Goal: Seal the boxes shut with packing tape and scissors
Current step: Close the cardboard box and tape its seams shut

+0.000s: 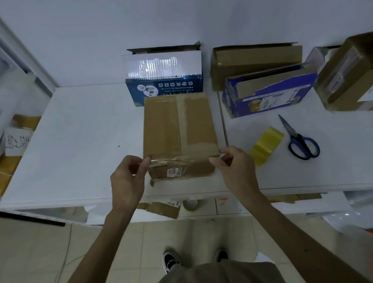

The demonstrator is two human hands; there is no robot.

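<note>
Pinching clear tape [182, 158] over the box [176, 124] edge, left hand [127, 182] and right hand [237, 170]; label [174, 172] print unreadable

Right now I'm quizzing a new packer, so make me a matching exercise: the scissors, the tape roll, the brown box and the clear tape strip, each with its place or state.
Things:
1 scissors
2 tape roll
3 brown box
4 clear tape strip

States:
A yellow, on the table beside the right hand
B pinched at both ends, across the box's near top edge
C blue handles, lying untouched
D flaps closed, tape along its top seam

Pairs: 1-C, 2-A, 3-D, 4-B.
</note>
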